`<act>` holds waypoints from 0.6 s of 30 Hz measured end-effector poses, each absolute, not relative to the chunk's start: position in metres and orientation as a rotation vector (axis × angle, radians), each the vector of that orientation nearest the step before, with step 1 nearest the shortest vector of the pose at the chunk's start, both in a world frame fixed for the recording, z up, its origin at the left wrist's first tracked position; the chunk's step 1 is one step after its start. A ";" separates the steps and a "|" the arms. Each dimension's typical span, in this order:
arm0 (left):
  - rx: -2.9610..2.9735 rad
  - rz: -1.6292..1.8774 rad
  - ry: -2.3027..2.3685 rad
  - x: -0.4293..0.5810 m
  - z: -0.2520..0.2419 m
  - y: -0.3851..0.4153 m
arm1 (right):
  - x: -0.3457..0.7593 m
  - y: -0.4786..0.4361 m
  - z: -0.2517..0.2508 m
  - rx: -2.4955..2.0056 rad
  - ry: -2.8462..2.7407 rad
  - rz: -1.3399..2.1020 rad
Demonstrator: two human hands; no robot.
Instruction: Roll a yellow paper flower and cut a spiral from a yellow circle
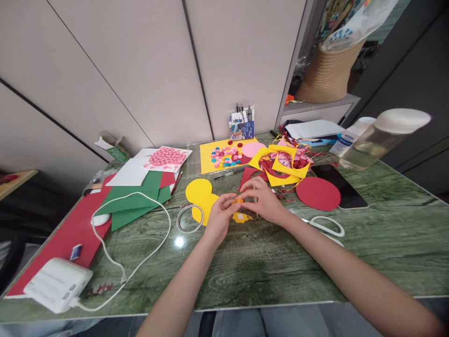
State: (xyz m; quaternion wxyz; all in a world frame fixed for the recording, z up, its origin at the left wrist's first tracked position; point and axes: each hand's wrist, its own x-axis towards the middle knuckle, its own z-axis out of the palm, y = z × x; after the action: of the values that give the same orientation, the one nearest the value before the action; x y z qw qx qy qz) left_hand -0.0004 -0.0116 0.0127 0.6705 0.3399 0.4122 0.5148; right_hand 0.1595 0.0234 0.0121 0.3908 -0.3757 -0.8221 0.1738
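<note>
Between the fingertips of both hands is a small orange-yellow piece (239, 201), partly hidden, perhaps a curled paper strip. My left hand (224, 211) pinches it from the left. My right hand (262, 200) meets it from the right, thumb and fingers curved around it. Just below the fingers lies a yellow scalloped paper piece (241, 218) with a pale patch in its middle. Yellow paper circles (199, 191) lie left of my left hand, with a roll of tape (190, 219) partly over them. White-handled scissors (328, 225) rest beside my right forearm.
Yellow and red paper scraps (286, 164) and a red paper circle (317, 193) lie behind right, near a phone (345, 187) and a bottle (380, 140). Colored paper balls (226, 157) sit at the back. Green sheets (136, 201), a white cable (168, 231) and a charger (58, 284) occupy the left.
</note>
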 end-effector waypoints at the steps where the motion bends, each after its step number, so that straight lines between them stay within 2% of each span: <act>1: 0.767 1.153 0.927 0.000 0.013 -0.012 | 0.159 0.023 0.013 -0.954 -2.089 0.445; 18: 0.900 1.169 1.025 0.002 0.008 -0.013 | 0.160 0.022 0.015 -0.907 -2.196 0.502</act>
State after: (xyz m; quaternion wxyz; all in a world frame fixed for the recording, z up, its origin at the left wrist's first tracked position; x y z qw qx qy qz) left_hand 0.0024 -0.0126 0.0076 0.6231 0.3918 0.4461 0.5091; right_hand 0.1600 0.0218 0.0151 0.3489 -0.3500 -0.8475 0.1935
